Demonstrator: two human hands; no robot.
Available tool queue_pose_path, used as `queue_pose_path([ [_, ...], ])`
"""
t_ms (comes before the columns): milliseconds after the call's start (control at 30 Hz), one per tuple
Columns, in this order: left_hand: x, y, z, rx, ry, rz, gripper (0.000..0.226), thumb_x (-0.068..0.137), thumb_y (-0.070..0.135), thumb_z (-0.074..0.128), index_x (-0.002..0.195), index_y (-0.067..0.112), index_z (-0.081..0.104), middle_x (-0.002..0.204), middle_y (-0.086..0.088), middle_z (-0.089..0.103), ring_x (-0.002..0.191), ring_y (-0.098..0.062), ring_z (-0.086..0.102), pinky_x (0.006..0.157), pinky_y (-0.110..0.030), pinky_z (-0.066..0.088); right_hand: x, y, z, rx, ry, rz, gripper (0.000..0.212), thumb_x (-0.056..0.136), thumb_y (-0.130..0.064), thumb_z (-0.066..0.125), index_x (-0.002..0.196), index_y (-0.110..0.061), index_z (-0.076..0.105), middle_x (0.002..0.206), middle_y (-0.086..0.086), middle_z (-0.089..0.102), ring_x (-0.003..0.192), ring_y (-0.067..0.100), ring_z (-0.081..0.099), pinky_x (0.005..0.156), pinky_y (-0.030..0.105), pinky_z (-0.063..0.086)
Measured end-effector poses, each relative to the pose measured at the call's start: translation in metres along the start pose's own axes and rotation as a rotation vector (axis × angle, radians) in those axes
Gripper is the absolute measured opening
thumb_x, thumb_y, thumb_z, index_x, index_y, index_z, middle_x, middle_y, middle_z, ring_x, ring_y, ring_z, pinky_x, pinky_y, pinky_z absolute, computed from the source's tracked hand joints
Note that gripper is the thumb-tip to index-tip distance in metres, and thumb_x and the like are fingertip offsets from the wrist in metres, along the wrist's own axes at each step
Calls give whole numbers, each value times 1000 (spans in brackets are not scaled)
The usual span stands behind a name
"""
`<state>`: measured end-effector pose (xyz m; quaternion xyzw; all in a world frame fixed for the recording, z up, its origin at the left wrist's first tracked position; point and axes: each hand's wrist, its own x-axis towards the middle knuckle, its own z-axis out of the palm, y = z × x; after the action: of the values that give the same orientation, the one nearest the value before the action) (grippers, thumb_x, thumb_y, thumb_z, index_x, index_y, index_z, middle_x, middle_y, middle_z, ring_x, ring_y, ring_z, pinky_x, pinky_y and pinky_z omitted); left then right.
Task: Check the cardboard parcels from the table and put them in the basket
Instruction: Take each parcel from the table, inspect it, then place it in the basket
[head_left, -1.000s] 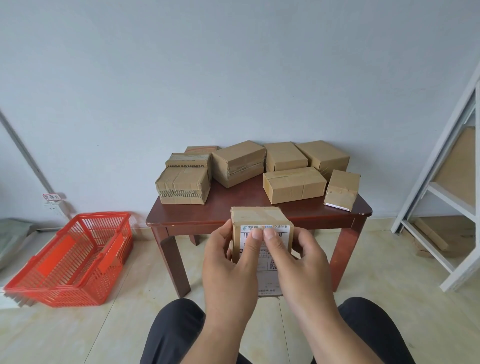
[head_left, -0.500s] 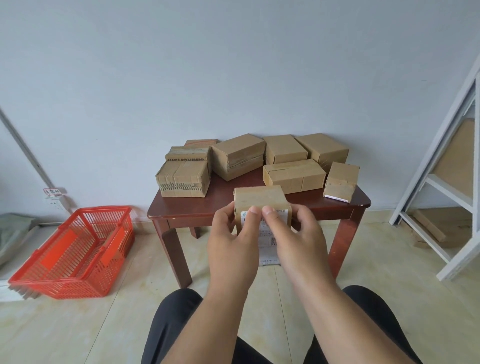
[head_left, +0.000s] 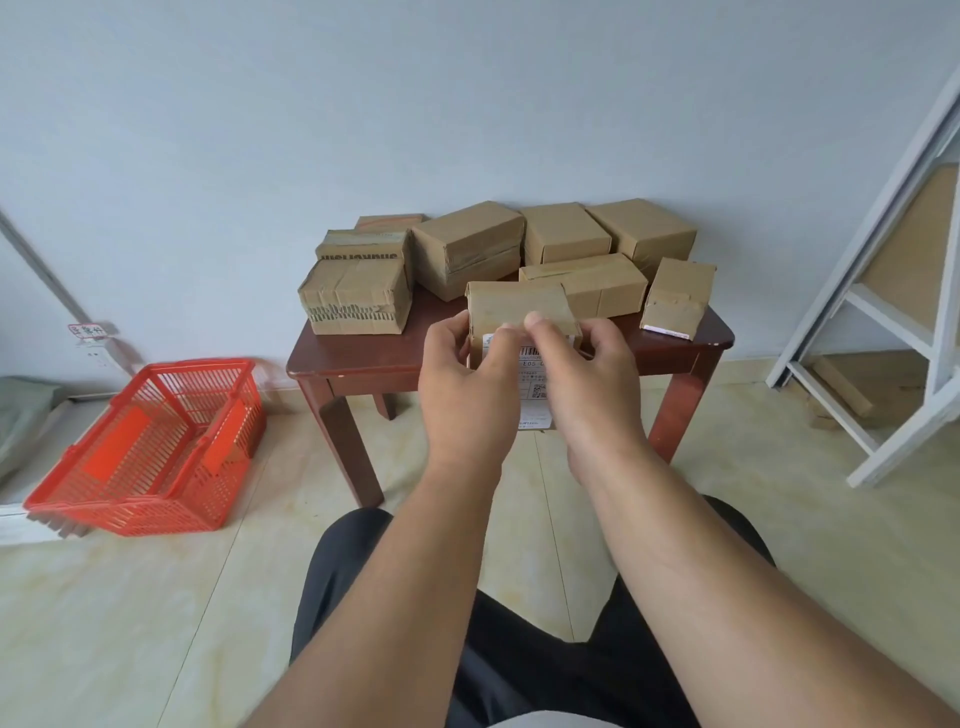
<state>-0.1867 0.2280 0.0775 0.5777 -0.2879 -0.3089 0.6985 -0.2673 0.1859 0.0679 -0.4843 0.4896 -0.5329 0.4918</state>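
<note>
I hold a small cardboard parcel (head_left: 519, 306) in front of me at the table's front edge, with my left hand (head_left: 470, 389) and my right hand (head_left: 589, 384) both gripping it. A white shipping label (head_left: 535, 387) hangs from its near face, partly hidden by my fingers. Several more taped cardboard parcels (head_left: 358, 296) lie on the dark brown table (head_left: 363, 358) behind it. The red plastic basket (head_left: 150, 447) stands on the floor to the table's left, and nothing is visible inside it.
A white metal shelf frame (head_left: 883, 312) with a board stands at the right. A grey wall is close behind the table. A wall socket (head_left: 98, 353) sits low at the left. My dark-trousered knees are at the bottom, on a tiled floor.
Both hands have raised the parcel and carried it further from me, toward the table. Its top face now shows more and the label less.
</note>
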Motion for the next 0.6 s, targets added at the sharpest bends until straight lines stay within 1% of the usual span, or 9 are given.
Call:
queue_pose_path([
  [67,-2,-5,-2,-7,21,-1,27,92,26,74,116,30,63,109,5,73,98,-11,70,83,-30,57,-3,3,1,-1,-14,-10,28,91,-47,76,101,-24,67,89,-10,66,77,7,63,53,14,44],
  [133,-3,-8,-4,-24,40,10,23,92,23,73,112,30,63,101,7,71,87,-5,66,75,-22,54,-8,7,2,5,-34,-19,26,92,-46,76,104,-25,68,94,-9,70,82,8,66,55,12,45],
  [200,-2,-8,-6,-29,76,29,21,93,19,70,112,25,64,92,9,68,76,1,60,69,-16,49,-11,13,1,3,-57,-26,24,93,-44,77,109,-29,67,101,-9,73,92,9,70,67,20,52],
  [233,-1,-8,-6,-28,91,37,21,94,18,69,114,21,65,90,10,67,74,3,60,69,-15,49,-12,15,0,-3,-71,-30,23,93,-43,76,111,-31,67,105,-9,74,96,10,71,72,25,53],
  [300,0,-7,-6,-27,93,53,24,96,19,70,120,18,65,96,11,71,81,3,64,75,-15,52,-12,17,-1,1,-80,-37,23,93,-43,76,110,-32,65,107,-8,74,99,12,71,76,29,53],
  [367,-5,-8,-6,-17,71,58,26,97,23,72,122,18,64,107,9,74,97,0,69,87,-19,56,-10,14,-3,2,-60,-35,21,94,-43,76,107,-31,64,104,-8,73,96,10,70,74,26,51],
  [400,-9,-9,-6,-17,59,63,26,98,25,74,121,19,64,112,8,75,102,-1,71,91,-20,57,-9,12,-5,1,-49,-36,21,94,-43,76,107,-30,64,104,-9,72,94,8,69,71,23,49],
  [500,-16,-14,-6,-45,20,66,29,97,21,75,122,18,61,115,9,75,103,6,70,89,-15,57,-7,8,-7,0,-20,-49,24,94,-44,76,107,-29,64,100,-10,69,87,3,65,66,20,45],
  [600,-15,-13,-9,-36,-11,98,30,96,20,77,119,27,58,115,12,72,106,8,68,92,-20,57,-12,10,-7,9,-16,-59,26,92,-45,79,106,-30,64,100,-11,71,84,-2,67,64,14,47],
])
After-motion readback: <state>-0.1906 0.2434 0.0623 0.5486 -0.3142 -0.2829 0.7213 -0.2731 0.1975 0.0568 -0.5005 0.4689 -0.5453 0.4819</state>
